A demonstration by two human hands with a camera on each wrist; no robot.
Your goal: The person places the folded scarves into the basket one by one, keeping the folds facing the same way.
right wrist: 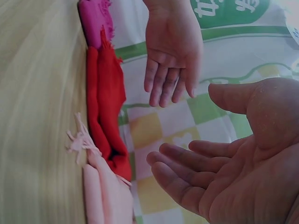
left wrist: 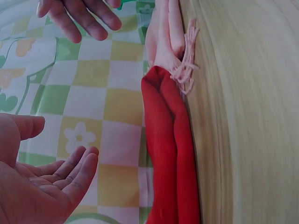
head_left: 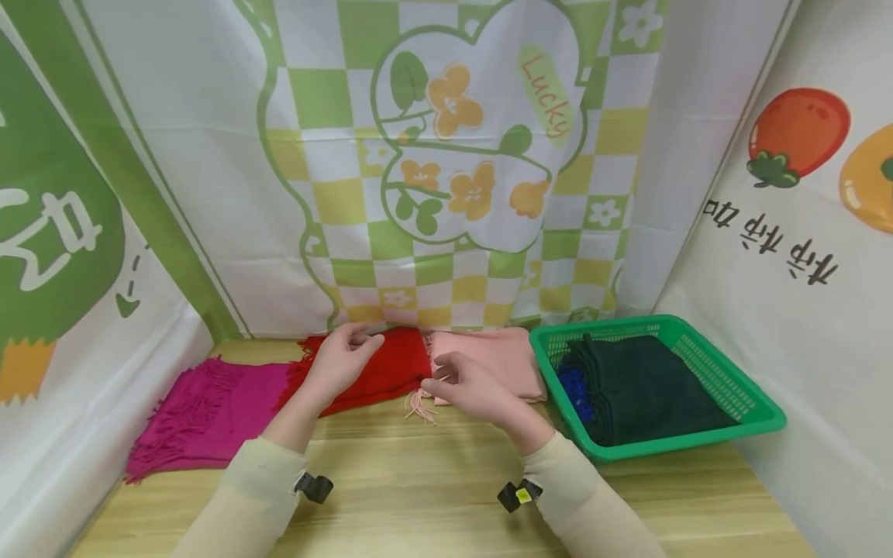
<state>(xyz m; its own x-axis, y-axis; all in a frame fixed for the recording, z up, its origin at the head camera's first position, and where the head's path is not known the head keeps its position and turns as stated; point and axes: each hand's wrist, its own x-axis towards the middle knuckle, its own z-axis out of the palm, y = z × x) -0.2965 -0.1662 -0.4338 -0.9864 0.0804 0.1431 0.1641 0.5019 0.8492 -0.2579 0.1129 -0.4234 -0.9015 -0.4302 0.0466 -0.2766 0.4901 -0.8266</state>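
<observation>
Above the folded red scarf [head_left: 394, 364] my left hand [head_left: 343, 360] hovers with relaxed, slightly bent fingers and holds nothing. My right hand [head_left: 474, 387] is raised over the folded pink scarf [head_left: 498, 353], near where it meets the red one, and it too is bare. Both wrist views show the palms facing each other, fingers loose, with a gap down to the cloth. Pale pink fringe [left wrist: 187, 60] spills toward the front beside the red scarf's end. A magenta scarf [head_left: 237, 411] with fringe lies at the left, its right end meeting the red scarf.
On the right stands a green plastic basket [head_left: 698, 446] holding a folded dark green scarf [head_left: 649, 387] and something blue [head_left: 575, 391]. The wooden table [head_left: 418, 496] runs along the front. Printed cloth [head_left: 488, 287] hangs behind the scarves and along both sides.
</observation>
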